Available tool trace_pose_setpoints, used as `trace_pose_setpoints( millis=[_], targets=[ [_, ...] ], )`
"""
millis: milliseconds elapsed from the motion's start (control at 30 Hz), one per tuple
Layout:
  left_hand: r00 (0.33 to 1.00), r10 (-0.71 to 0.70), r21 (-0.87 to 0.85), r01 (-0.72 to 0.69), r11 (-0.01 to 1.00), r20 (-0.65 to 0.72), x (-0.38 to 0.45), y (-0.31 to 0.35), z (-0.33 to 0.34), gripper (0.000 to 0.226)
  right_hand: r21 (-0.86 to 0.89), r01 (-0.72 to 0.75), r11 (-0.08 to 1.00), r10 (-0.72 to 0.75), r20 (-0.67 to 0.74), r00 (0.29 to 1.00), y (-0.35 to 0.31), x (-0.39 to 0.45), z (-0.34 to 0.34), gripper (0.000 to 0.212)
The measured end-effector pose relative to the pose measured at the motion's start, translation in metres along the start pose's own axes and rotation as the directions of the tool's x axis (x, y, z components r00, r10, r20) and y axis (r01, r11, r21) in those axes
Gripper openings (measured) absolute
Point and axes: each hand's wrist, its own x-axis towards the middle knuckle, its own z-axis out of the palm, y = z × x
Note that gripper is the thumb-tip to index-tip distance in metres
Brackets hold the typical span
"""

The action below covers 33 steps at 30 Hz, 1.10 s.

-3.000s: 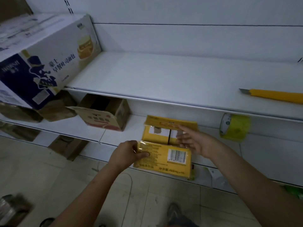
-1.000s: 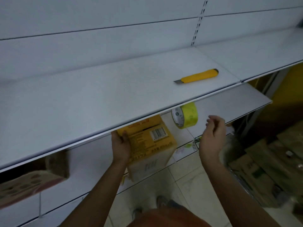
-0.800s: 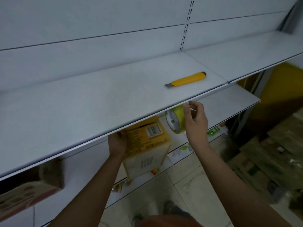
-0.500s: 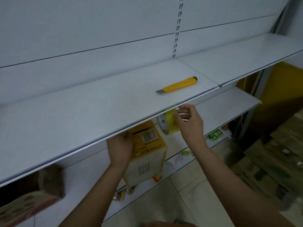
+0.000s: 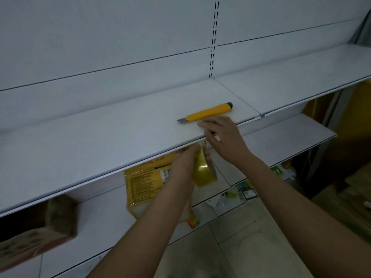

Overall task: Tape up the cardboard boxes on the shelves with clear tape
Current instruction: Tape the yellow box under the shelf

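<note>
Head view, looking down past two bare forearms. Nearest: left hand (image 5: 183, 163) curled around the tape roll (image 5: 202, 170), holding it on edge just under the lip of the upper shelf (image 5: 100, 141), clear of the surface below; probably lifted there to bring the loose end within reach, though no free end could be made out. Just behind it, on the lower shelf (image 5: 281, 137), sat the yellow box (image 5: 142, 185), printed panel up, barcode half hidden by the left wrist. Not gripped by either hand. Closed or open on top? Could not tell, and no tape visible on it.

A little farther up: right hand (image 5: 222, 135) reaching over the upper shelf's front edge, fingers loosely spread and holding nothing, fingertips just beside the utility knife (image 5: 206, 114) but not shown touching it. Knife lay flat, blade end pointing left, seemingly parked there for cutting tape.

Off to the left, a brown carton (image 5: 40, 227) at the lower shelf's edge, blurred, contents hidden. Small litter and packets on the bottom ledge, too small to name.
</note>
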Motion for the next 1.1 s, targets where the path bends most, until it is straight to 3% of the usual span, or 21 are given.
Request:
trace_pose_setpoints(
  millis=[33, 267, 533, 633, 733, 833, 900, 1000, 1067, 1100],
  targets=[
    [0.997, -0.071, -0.01, 0.071, 0.997, 0.033, 0.0, 0.005, -0.001, 0.023, -0.025, 0.039, 0.999, -0.039, -0.007, 0.999, 0.006, 0.002, 0.003, 0.031],
    [0.934, -0.303, -0.161, 0.334, 0.929, 0.188, -0.02, 0.05, -0.025, 0.027, -0.094, 0.1, 0.991, -0.1, 0.003, 0.995, 0.02, 0.001, 0.01, 0.036],
    [0.904, -0.307, -0.253, 0.385, 0.887, 0.298, -0.03, 0.051, -0.025, 0.03, -0.082, 0.085, 0.993, -0.085, -0.001, 0.996, 0.023, 0.0, 0.011, 0.038],
    [0.885, -0.317, -0.191, 0.395, 0.899, 0.341, -0.049, 0.056, -0.03, 0.026, -0.071, 0.088, 0.994, -0.088, -0.005, 0.996, 0.026, 0.001, 0.014, 0.037],
    [0.912, -0.257, 0.157, 0.216, 0.964, 0.321, -0.071, 0.049, -0.031, 0.023, 0.074, 0.018, 0.997, -0.013, -0.061, 0.998, 0.008, 0.0, 0.005, 0.033],
    [0.985, 0.021, 0.439, -0.096, 0.893, 0.174, -0.068, 0.029, -0.035, 0.019, 0.307, -0.106, 0.946, 0.156, -0.143, 0.977, -0.028, -0.027, -0.013, 0.033],
    [0.98, 0.143, 0.561, -0.197, 0.804, 0.14, -0.057, 0.017, -0.046, 0.025, 0.492, -0.303, 0.816, 0.325, 0.042, 0.945, -0.05, -0.052, -0.013, 0.044],
    [0.972, 0.156, 0.689, -0.235, 0.685, 0.176, -0.048, 0.006, -0.067, 0.02, 0.56, -0.64, 0.527, 0.413, 0.489, 0.768, -0.069, -0.068, 0.009, 0.052],
    [0.965, 0.123, 0.728, -0.256, 0.636, 0.232, -0.042, 0.003, -0.08, 0.015, 0.554, -0.708, 0.438, 0.406, 0.58, 0.706, -0.077, -0.069, 0.021, 0.052],
    [0.962, 0.112, 0.742, -0.263, 0.617, 0.249, -0.04, 0.003, -0.086, 0.013, 0.562, -0.702, 0.437, 0.402, 0.576, 0.711, -0.082, -0.068, 0.026, 0.039]
  ],
)
